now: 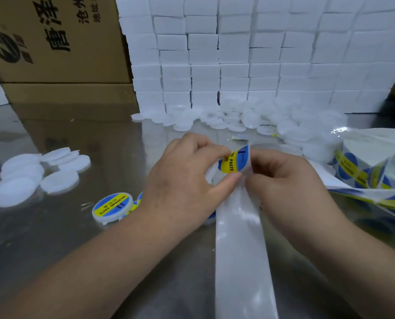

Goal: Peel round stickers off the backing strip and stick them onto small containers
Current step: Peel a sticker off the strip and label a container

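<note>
Backing strip [240,249] runs toward you: your right hand [281,178] pinches its fold, left hand [187,178] pinches the sticker [232,161] edge. Peel slowly, low, adhesive untouched.

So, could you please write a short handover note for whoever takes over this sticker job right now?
Left hand pinches a half-peeled round sticker; right hand grips the backing strip at the fold.
Done: a labelled container stands beside the left hand, others partly hidden behind it.
Left: finish peeling, stick it on; plain white containers lie far left, more stickers wait on the strip at right.
</note>
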A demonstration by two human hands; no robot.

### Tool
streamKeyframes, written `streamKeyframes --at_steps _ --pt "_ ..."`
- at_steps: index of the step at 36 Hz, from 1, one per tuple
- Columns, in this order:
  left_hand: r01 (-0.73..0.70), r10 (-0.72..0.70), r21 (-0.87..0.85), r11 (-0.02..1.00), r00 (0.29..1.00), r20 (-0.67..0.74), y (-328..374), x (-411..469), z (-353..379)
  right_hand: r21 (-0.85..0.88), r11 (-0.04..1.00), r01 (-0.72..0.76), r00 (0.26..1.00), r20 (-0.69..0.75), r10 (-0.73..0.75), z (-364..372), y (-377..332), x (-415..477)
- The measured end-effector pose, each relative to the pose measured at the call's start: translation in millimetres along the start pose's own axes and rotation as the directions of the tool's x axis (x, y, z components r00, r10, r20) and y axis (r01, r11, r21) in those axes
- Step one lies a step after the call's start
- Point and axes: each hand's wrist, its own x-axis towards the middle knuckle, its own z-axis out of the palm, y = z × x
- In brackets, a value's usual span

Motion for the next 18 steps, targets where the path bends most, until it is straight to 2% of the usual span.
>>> streamKeyframes --at_steps 7,12,18 --pt "0.004 -0.004 0.034 0.999 1.000 0.004 0.9 -0.8 -0.2 -0.129 0.991 0.023 0.998 -0.053 -0.030 -0.3 6.2 2.3" --pt "0.040 -0.040 -0.025 0.999 0.999 0.016 1.2 -1.9 -1.1 -0.195 0.980 0.043 0.996 -0.074 -0.059 0.2 5.8 2.2" --pt "-0.015 0.013 0.032 0.999 0.999 0.042 2.3 -3.2 -2.8 -0.230 0.971 0.063 0.991 -0.102 -0.089 -0.3 8.6 1.9"
